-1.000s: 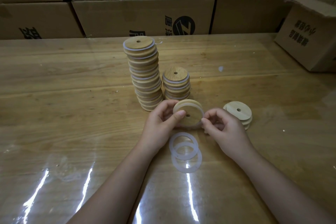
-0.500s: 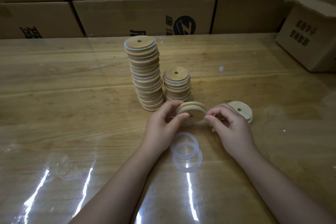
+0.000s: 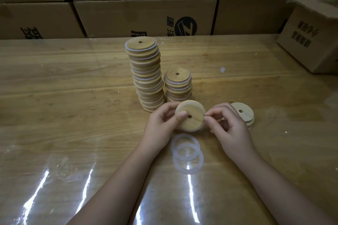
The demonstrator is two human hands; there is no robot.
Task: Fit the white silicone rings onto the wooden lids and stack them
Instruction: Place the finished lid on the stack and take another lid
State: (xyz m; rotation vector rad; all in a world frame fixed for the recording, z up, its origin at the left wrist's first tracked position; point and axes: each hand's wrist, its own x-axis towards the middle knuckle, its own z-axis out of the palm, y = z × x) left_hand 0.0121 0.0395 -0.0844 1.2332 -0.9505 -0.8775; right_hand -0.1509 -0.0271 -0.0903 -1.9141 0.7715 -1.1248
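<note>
Holding a round wooden lid (image 3: pixel 191 118) up over the middle of the worktop (image 3: pixel 73 115), the left hand (image 3: pixel 160 128) has its thumb on the lid's face and its fingers curled behind. The right hand (image 3: pixel 230 129) pinches the lid's right edge. A bit of white ring (image 3: pixel 192 130) shows along the lid's bottom edge. Two loose white rings (image 3: pixel 185 159) lie overlapping on the worktop, closer to the near edge. Behind the lid stand a tall stack (image 3: pixel 146 78) and a short stack (image 3: pixel 178 86) of ringed lids, side by side. A small pile of bare lids (image 3: pixel 244 114) sits just right of the right hand. Brown boxes (image 3: pixel 146 16) line the far edge.
</note>
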